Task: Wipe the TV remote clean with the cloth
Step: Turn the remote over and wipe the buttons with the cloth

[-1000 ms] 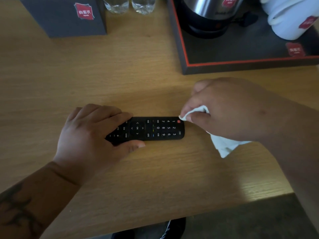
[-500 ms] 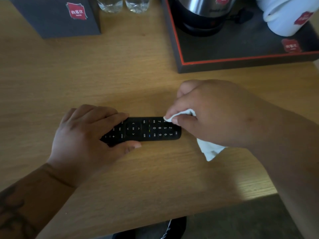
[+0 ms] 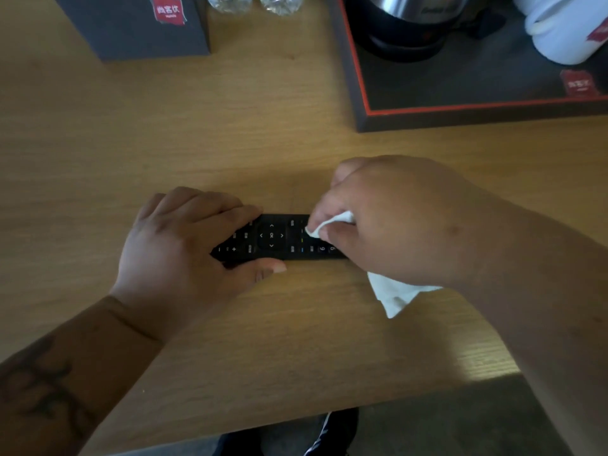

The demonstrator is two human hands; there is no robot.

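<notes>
Remote control [image 3: 273, 238]: "OK" amid four arrow marks, "+" and "−" toward its left end, digits "6" and "9" beside the cloth. Grey box [image 3: 138, 28] at the table's far edge: red label, white characters, not legible.

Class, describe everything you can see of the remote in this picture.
The remote is a slim black bar, plastic by its look, lying flat and lengthwise on the wooden table, buttons up. A round arrow pad with OK sits mid-body; small white-marked keys and some digits show. The left hand holds its left end, fingers on top, thumb along the near edge. The right hand presses a white cloth on its right part, hiding that end.
</notes>
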